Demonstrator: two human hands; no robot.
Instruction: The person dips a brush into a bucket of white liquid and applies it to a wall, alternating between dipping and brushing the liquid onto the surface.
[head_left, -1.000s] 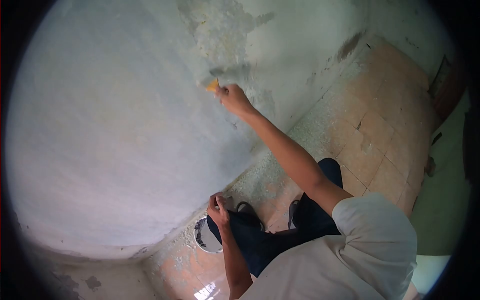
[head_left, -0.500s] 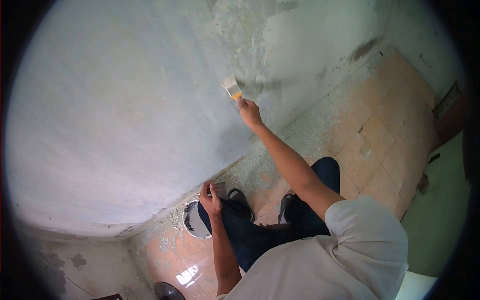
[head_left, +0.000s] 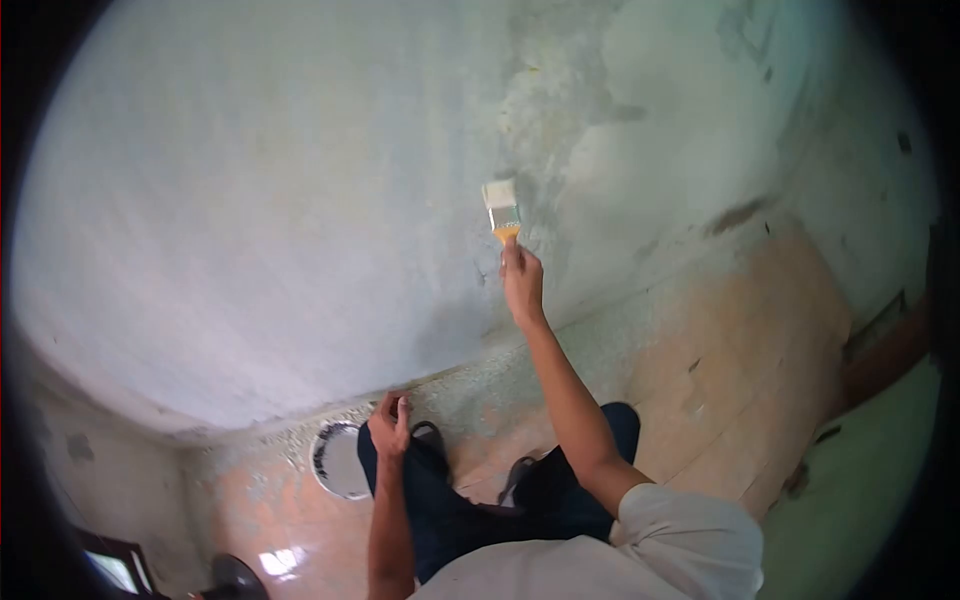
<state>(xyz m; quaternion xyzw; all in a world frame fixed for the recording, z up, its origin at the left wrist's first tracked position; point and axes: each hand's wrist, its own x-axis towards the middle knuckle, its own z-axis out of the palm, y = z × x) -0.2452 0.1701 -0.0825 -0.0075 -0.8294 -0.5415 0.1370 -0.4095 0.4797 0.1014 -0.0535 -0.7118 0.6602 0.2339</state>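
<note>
My right hand (head_left: 521, 281) is stretched out to the wall (head_left: 250, 200) and grips the yellow handle of a paintbrush (head_left: 501, 210). Its pale bristles press against the wall at the edge of a rough, patchy area (head_left: 560, 110). My left hand (head_left: 388, 425) rests curled on my left knee, in dark trousers, and I cannot make out anything in it. Just left of that knee a round paint bucket (head_left: 337, 460) stands on the floor against the wall's foot.
The wall meets a tiled, paint-speckled floor (head_left: 740, 350) that runs off to the right. A dark round object (head_left: 232, 578) lies at the bottom left. My shoes (head_left: 520, 470) stand close to the wall.
My right hand has carried the brush down and to the right along the wall. The view has swung, so the bucket and the floor sit lower and further left.
</note>
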